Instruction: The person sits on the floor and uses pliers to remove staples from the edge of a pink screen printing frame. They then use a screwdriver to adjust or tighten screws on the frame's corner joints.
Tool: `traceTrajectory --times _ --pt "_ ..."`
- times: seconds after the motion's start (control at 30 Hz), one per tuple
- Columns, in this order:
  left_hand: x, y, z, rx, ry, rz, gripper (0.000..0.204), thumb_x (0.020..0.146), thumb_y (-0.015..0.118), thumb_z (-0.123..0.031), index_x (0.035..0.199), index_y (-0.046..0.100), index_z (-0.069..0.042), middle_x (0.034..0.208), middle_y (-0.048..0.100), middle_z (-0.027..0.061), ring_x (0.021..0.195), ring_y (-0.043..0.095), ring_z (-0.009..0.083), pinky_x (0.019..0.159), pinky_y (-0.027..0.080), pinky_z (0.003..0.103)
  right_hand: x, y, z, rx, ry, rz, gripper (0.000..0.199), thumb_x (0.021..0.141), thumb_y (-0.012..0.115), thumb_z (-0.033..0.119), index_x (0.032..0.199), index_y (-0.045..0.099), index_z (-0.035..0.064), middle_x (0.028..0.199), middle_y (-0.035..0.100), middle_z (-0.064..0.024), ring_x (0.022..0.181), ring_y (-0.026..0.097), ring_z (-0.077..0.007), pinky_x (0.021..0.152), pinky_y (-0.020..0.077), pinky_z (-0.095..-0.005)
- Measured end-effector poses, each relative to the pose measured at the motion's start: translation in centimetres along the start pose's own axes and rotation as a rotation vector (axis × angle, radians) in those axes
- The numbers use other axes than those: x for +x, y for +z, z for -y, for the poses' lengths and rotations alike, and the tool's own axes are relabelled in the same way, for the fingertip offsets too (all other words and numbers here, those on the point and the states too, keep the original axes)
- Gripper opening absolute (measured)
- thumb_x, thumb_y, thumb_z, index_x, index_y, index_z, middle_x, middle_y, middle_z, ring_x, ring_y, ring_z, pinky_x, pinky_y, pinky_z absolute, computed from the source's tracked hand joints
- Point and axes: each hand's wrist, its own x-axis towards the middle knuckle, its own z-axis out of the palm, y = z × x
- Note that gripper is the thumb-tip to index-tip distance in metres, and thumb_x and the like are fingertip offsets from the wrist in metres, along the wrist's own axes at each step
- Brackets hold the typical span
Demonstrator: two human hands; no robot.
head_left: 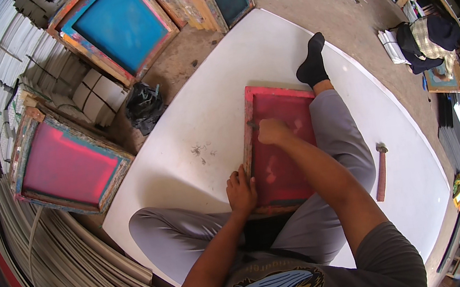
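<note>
Screen frame (277, 149), red mesh in a red-painted wooden border, lies flat on the white board (222, 86), between the seated person's legs, its far end beside the black-socked foot (312, 63). The left hand (241, 191) rests on the frame's near left corner with fingers spread flat over the wood, pressing it down. The right hand (272, 131) is curled shut near the frame's left rail, higher up, and seems to pinch something small and dark against the wood; what that is cannot be made out.

To do this well, I judge the left hand should keep its weight on the corner so the frame cannot slide on the smooth board, while the right works in short, controlled strokes along the rail and keeps off the mesh, which would tear easily. The hammer (381, 170) lies to the right of the frame, beyond the right knee, within easy reach.

The frame's right edge is covered by the right forearm and the grey trouser leg, and its near edge partly by the left hand. The right fingertips are hidden under the knuckles. Pale patches on the mesh may be wear or light.
</note>
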Motion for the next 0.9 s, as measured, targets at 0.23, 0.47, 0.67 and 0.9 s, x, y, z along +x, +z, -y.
traceTrajectory --times 0.23,0.47,0.67,0.9 --pt "0.1 -0.1 -0.3 -0.011 -0.01 0.01 0.063 0.099 0.064 -0.029 0.153 0.043 -0.006 0.133 0.054 0.0252 0.114 0.056 0.044 0.094 0.047 0.054 2.7 0.5 -4.3 0.632 0.078 0.366 0.028 0.087 0.072 0.023 0.097 0.068 -0.0028 0.074 0.065 -0.0117 0.059 0.064 -0.0222 0.052 0.0504 -0.0383" --pt "0.0 0.2 -0.1 -0.018 -0.007 -0.005 0.063 0.098 0.065 -0.028 0.153 0.043 -0.006 0.132 0.055 0.0253 0.115 0.057 0.0439 0.094 0.047 0.054 3.2 1.7 -4.8 0.604 0.038 0.431 0.027 0.093 0.068 0.025 0.09 0.065 -0.002 0.072 0.063 -0.0082 0.059 0.063 -0.0184 0.05 0.05 -0.0359" --pt "0.0 0.6 0.2 0.019 0.013 -0.03 0.062 0.098 0.065 -0.027 0.152 0.045 -0.006 0.132 0.055 0.0228 0.112 0.057 0.0408 0.092 0.048 0.051 2.0 1.0 -4.2 0.725 0.073 0.431 0.026 0.092 0.066 0.023 0.087 0.061 -0.002 0.071 0.062 -0.0088 0.058 0.063 -0.0198 0.046 0.0479 -0.0368" --pt "0.0 0.0 -0.3 -0.01 -0.008 -0.006 0.063 0.097 0.066 -0.025 0.153 0.043 -0.005 0.132 0.054 0.026 0.114 0.058 0.045 0.094 0.048 0.053 2.0 1.9 -4.1 0.574 -0.024 0.292 0.02 0.087 0.058 0.015 0.075 0.058 -0.0009 0.069 0.063 -0.0142 0.05 0.061 -0.0214 0.04 0.0443 -0.0389"
